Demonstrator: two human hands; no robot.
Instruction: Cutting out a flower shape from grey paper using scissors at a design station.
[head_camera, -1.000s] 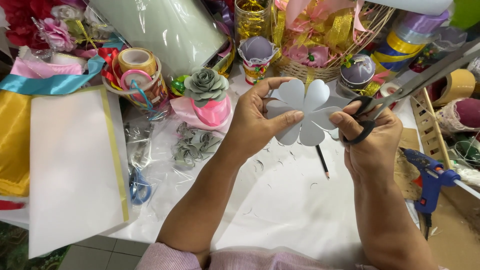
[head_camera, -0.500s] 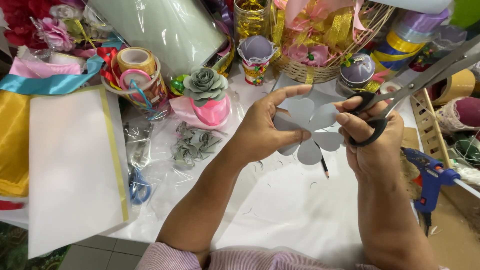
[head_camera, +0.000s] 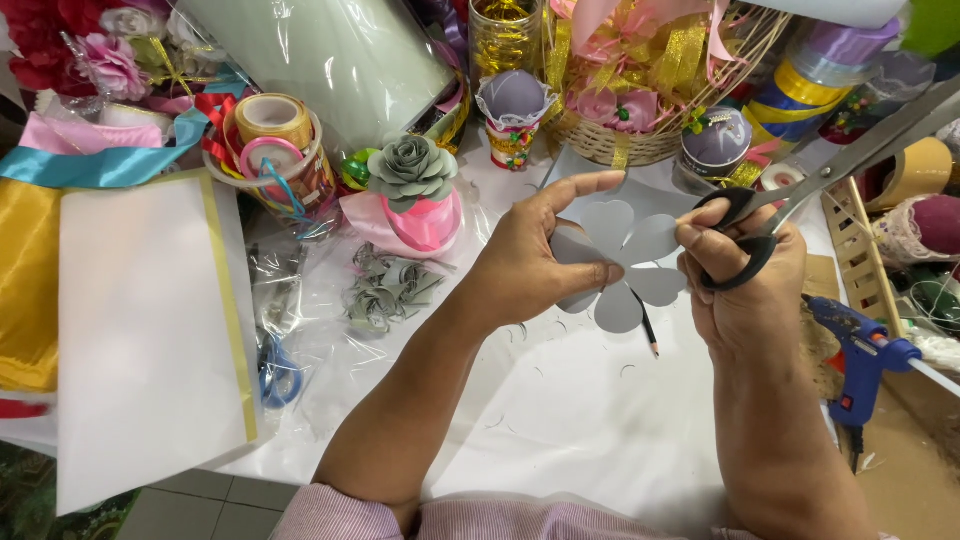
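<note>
While my left hand (head_camera: 535, 265) pinches the grey paper flower cutout (head_camera: 625, 265) between thumb and fingers, it's held up off the table so I can turn the petals toward the blades. Index finger is stretched out along the top edge, the rest curled round the left side of the paper, so it stays flat and doesn't flop. My right hand (head_camera: 745, 280) is closed through the black handles of the scissors (head_camera: 800, 190), blades pointing away to the far right, not on the paper at this second as far as I can tell.

Pencil (head_camera: 647, 335) lies on the white table cover (head_camera: 560, 420) right under the cutout, handy for tracing I guess. Blue glue gun (head_camera: 860, 360) sits on the right, close to my scissor hand. Over on the far side there's a finished grey paper rose (head_camera: 410, 170) on a pink base, and a little pile of grey paper scraps (head_camera: 390, 290) just near of it. Ribbon rolls (head_camera: 275, 140) are stacked to the left of that, and a white sheet with a yellow edge (head_camera: 145, 330) covers the left side.
</note>
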